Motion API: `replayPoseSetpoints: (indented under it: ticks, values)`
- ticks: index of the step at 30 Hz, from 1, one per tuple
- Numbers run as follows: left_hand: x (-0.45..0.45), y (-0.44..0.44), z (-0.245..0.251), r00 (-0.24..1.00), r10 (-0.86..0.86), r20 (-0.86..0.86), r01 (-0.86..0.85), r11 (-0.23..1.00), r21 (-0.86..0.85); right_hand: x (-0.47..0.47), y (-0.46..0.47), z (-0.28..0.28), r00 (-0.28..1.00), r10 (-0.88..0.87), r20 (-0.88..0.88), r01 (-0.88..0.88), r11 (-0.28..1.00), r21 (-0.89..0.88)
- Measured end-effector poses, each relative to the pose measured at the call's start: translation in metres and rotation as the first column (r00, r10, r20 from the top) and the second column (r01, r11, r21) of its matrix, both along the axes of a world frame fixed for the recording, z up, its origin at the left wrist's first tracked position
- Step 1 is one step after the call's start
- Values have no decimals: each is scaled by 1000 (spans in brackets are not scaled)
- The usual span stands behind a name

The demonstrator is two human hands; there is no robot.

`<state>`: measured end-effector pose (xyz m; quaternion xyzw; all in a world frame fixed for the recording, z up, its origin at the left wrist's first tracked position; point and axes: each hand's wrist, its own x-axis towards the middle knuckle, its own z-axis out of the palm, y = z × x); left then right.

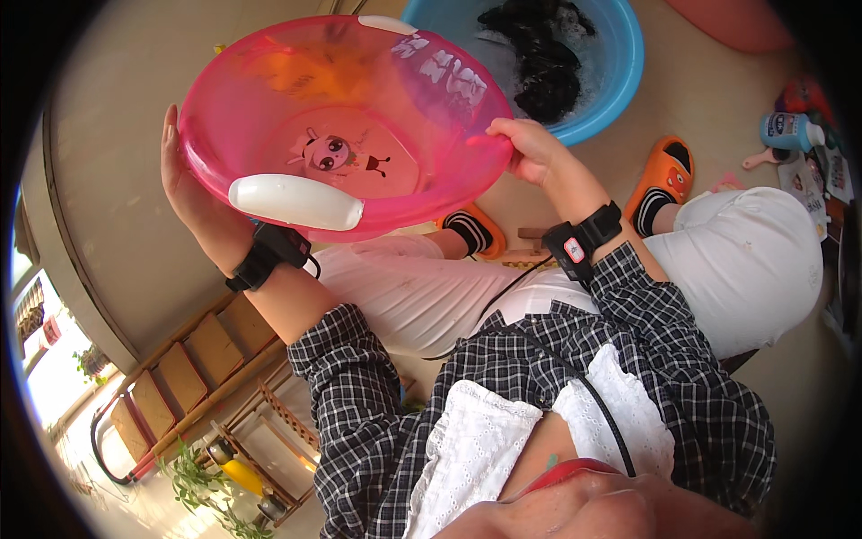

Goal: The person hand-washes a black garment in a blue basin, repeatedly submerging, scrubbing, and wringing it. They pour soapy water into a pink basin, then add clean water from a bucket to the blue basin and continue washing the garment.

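Observation:
I hold up a translucent pink plastic basin [404, 188], tilted, with white handle grips and a cartoon figure printed on its bottom. My left hand [182, 168] presses flat against the basin's outer wall at the left of the view. At its opposite side, my right hand [528, 149] grips the rim with the fingers closed on it. A blue plastic basin [630, 81] stands on the floor beyond, partly hidden by the pink one. Dark wet cloth [549, 74] lies in its sudsy water.
A blue bottle [789, 131], a brush [764, 158] and packets lie on the floor at the right. Part of a red basin [734, 23] shows at the top right. Orange slippers [667, 172] are on my feet. Wooden furniture [202, 364] and plants stand lower left.

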<state>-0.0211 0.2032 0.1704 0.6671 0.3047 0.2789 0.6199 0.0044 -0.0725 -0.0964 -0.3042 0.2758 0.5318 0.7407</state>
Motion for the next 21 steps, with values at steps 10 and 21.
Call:
replayPoseSetpoints:
  ticks: [10,21]
  values:
    - [5,25,-1,987,-159,34,155,983,99,7,-6,6,999,-14,-43,15,1000,24]
    - [18,32,-3,980,-178,90,172,983,68,5,-6,-8,996,-13,-86,18,998,62]
